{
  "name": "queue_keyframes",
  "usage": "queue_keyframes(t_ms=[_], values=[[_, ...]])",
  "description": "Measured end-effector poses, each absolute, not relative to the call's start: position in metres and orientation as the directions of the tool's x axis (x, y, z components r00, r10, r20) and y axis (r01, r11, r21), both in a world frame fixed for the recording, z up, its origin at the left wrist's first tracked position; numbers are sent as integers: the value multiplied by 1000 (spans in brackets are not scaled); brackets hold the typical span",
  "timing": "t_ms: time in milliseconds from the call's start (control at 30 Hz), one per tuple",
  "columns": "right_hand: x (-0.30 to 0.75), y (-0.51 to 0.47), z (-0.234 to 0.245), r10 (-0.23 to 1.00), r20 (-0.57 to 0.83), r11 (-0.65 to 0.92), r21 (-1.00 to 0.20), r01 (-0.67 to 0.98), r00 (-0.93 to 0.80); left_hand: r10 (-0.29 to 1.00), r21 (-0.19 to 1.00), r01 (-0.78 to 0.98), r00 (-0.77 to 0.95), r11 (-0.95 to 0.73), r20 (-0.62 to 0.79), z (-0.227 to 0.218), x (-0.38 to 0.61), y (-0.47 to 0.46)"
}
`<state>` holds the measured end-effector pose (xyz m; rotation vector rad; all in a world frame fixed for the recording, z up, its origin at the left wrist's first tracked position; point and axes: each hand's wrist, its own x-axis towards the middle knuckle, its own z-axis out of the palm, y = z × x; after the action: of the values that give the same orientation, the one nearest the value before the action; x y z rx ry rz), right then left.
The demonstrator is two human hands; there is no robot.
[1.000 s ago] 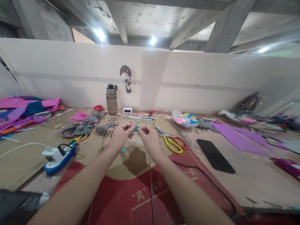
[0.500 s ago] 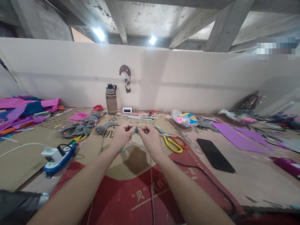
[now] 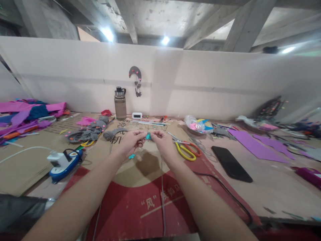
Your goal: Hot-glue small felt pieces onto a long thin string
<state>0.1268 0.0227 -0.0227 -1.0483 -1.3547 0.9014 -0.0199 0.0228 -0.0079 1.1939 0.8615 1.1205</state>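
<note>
Both my hands are raised over the middle of the cardboard-covered table (image 3: 263, 187). My left hand (image 3: 130, 142) and my right hand (image 3: 162, 142) pinch a small teal piece (image 3: 148, 136) between their fingertips. A thin grey thread (image 3: 162, 187) hangs from under my right hand toward me. Another small teal scrap (image 3: 131, 156) lies on the table just below my left hand. Yellow and orange scissors (image 3: 187, 149) lie right of my right hand.
A black phone (image 3: 231, 164) lies to the right, a black cable (image 3: 225, 192) beside it. A blue and white glue gun (image 3: 61, 163) sits at left. Grey felt pieces (image 3: 85, 134), a water bottle (image 3: 120, 103), a small clock (image 3: 136, 115) and purple sheets (image 3: 253, 144) are farther back.
My hands have stayed together on the teal piece, which now shows more between the fingertips. The view has tipped slightly.
</note>
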Motion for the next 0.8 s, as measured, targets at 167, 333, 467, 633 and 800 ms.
queue_keyframes(t_ms=[167, 333, 467, 633, 800], values=[[132, 27, -23, 965, 248, 244, -968, 59, 87, 954, 960, -277, 293, 31, 54, -6, -19, 21], [130, 32, -29, 952, 305, 302, -951, 64, 43, 960, 970, -244, 267, -13, 80, -5, -18, 21], [129, 31, -30, 938, 347, 342, -931, 125, 21, 966, 983, -177, 240, -51, 93, -6, -17, 20], [128, 26, -29, 919, 393, 376, -895, 239, 24, 965, 987, -136, 233, -90, 120, -8, -16, 20], [125, 20, -26, 902, 431, 408, -861, 305, 8, 971, 989, -94, 201, -117, 134, -12, -17, 23]])
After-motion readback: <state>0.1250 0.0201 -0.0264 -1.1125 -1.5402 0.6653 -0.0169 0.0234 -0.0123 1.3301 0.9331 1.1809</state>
